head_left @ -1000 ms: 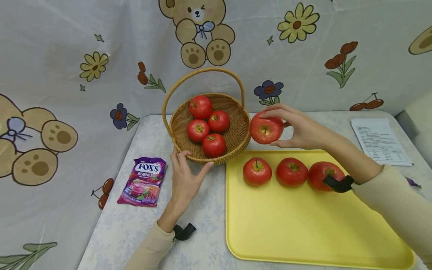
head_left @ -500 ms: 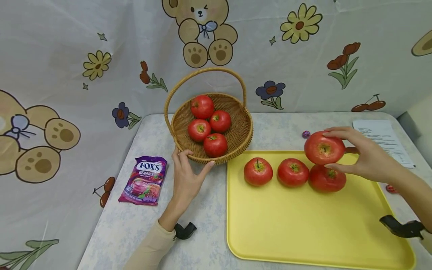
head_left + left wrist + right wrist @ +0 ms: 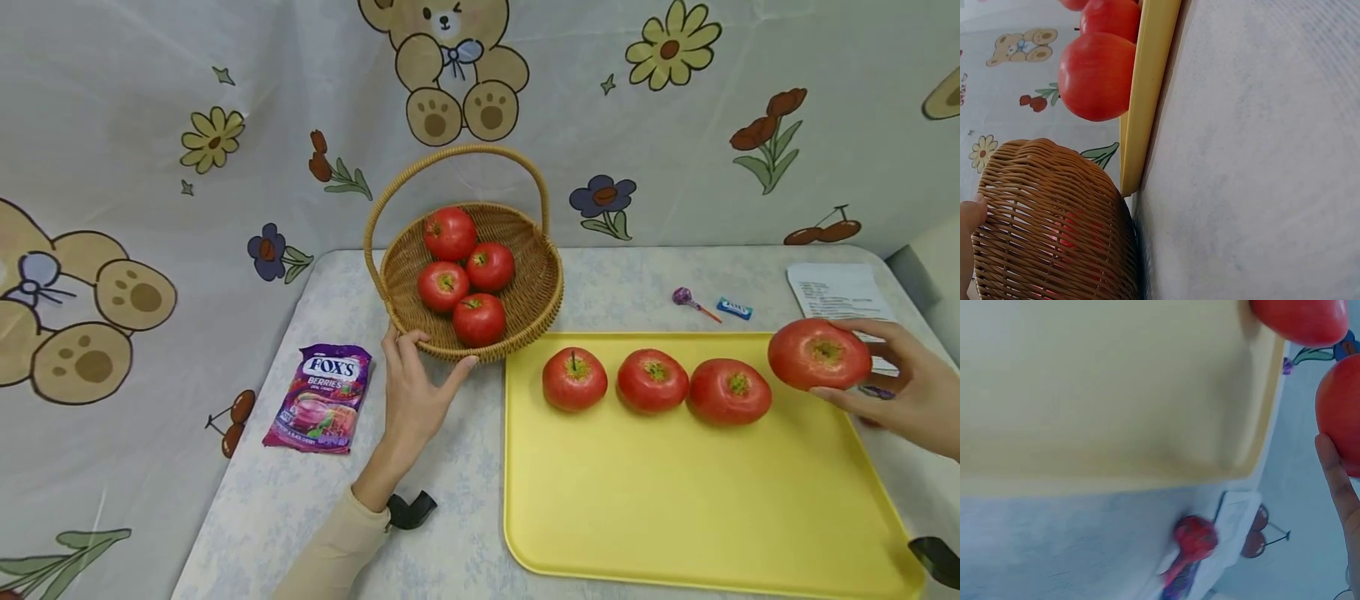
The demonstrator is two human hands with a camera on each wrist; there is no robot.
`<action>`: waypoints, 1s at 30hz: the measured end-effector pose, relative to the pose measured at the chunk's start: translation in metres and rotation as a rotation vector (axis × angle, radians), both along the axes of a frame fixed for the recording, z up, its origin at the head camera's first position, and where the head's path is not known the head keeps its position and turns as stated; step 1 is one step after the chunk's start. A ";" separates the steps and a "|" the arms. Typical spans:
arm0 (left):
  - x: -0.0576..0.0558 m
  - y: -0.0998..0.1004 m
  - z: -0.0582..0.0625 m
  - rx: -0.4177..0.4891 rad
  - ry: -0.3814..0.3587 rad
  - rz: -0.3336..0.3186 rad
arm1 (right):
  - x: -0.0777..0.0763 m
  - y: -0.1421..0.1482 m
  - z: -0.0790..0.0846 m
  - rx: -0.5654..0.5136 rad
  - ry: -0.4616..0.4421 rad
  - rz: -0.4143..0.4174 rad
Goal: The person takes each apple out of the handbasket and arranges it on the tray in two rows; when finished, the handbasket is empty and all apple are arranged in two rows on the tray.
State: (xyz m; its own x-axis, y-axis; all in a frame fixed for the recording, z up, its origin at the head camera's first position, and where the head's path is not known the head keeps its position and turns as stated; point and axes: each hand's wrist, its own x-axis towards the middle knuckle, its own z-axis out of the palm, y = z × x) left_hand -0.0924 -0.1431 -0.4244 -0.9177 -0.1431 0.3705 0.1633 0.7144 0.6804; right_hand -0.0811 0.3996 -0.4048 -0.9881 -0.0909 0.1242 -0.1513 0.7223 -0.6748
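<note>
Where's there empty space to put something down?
The biggest bare patch is on the yellow tray, on the near side of its three apples. There's also bare tabletop behind the tray, between the basket and the lollipop. It's crowded along the tray's far edge, where the right hand holds another apple beside the row.

Basket [image 3: 534,292]: head above; left wrist close
</note>
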 end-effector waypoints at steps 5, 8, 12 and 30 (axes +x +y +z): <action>0.000 0.001 0.000 0.000 0.004 0.000 | 0.012 0.016 -0.017 -0.042 -0.001 0.005; 0.000 0.001 0.000 0.001 0.003 -0.003 | 0.018 0.021 -0.027 -0.050 -0.044 0.039; 0.000 0.001 0.000 -0.003 0.002 -0.003 | 0.021 0.020 -0.035 -0.020 -0.080 0.070; 0.000 0.000 0.001 0.005 0.007 -0.002 | 0.014 0.024 -0.038 0.004 -0.179 0.128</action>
